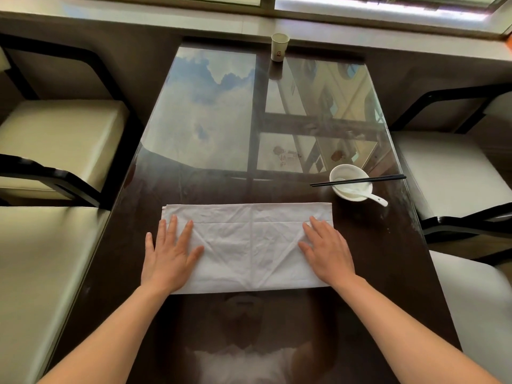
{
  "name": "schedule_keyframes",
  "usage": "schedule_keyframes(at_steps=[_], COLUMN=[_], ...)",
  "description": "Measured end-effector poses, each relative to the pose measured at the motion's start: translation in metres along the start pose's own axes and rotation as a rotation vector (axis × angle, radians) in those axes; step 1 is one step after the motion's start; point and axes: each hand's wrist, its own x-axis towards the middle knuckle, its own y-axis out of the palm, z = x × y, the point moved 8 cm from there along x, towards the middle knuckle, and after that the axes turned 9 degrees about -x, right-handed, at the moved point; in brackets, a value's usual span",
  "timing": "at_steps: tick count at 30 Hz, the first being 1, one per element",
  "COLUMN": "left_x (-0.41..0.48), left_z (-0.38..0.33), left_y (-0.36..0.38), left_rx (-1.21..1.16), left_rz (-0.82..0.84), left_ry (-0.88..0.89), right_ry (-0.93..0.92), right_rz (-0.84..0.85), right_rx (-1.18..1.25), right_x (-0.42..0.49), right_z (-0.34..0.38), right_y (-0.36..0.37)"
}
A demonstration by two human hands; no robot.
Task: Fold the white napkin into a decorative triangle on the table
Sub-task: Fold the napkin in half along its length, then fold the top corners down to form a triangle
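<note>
The white napkin (pixel 249 245) lies flat on the dark glass-topped table (pixel 374 273) as a wide rectangle, with creases running diagonally and down its middle. My left hand (pixel 169 250) rests palm down on the napkin's left end, fingers spread. At the right end my right hand (pixel 327 250) presses flat in the same way. Neither hand grips the cloth.
A white bowl (pixel 350 182) with a white spoon (pixel 376 200) and black chopsticks (pixel 357 180) across it sits just beyond the napkin's right corner. A paper cup (pixel 279 47) stands at the far edge. Cream-cushioned chairs (pixel 55 139) flank both sides.
</note>
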Motion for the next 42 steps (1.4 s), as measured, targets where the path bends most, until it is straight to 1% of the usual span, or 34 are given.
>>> schedule_keyframes(at_steps=[2,5,7,10,12,14,17,21,24,27,33,38,40,42], left_x=[-0.002,-0.017,-0.034,-0.066,-0.087,-0.103,-0.118,-0.128,-0.133,-0.135,-0.138,-0.138,-0.140,-0.145], left_z=[-0.002,-0.014,-0.031,-0.069,-0.095,-0.119,-0.146,-0.157,-0.157,-0.155,-0.151,-0.152,-0.152,-0.151], left_y=[-0.002,-0.015,-0.022,-0.023,-0.015,-0.002,0.020,0.041,0.046,0.050,0.056,0.055,0.055,0.057], left_rx=[0.005,-0.007,-0.082,-0.198,-0.226,-0.228,-0.192,-0.128,-0.075,-0.049,-0.047,-0.031,-0.027,-0.030], left_rz=[0.010,-0.074,-0.135,-0.197,-0.189,-0.134,-0.040,0.027,0.033,0.051,0.064,0.034,0.022,0.017], left_ry=[-0.020,-0.001,0.072,0.256,0.367,0.451,0.525,0.524,0.537,0.543,0.528,0.506,0.489,0.479], right_ry=[0.009,0.074,0.156,0.271,0.340,0.407,0.463,0.528,0.619,0.665,0.695,0.688,0.667,0.631], right_rz=[-0.013,-0.081,-0.120,-0.149,-0.120,-0.076,-0.055,0.008,0.060,0.059,0.005,-0.019,-0.016,-0.026], right_rx=[0.030,0.107,0.192,0.311,0.362,0.393,0.412,0.441,0.602,0.748,1.073,1.183,1.231,1.229], right_x=[-0.003,-0.015,-0.028,-0.050,-0.063,-0.072,-0.080,-0.085,-0.091,-0.094,-0.094,-0.097,-0.097,-0.096], right_z=[-0.002,-0.013,-0.027,-0.047,-0.057,-0.064,-0.070,-0.076,-0.081,-0.084,-0.083,-0.082,-0.081,-0.081], right_y=[-0.004,-0.012,-0.015,-0.011,-0.005,0.003,0.006,0.009,0.016,0.021,0.025,0.022,0.020,0.015])
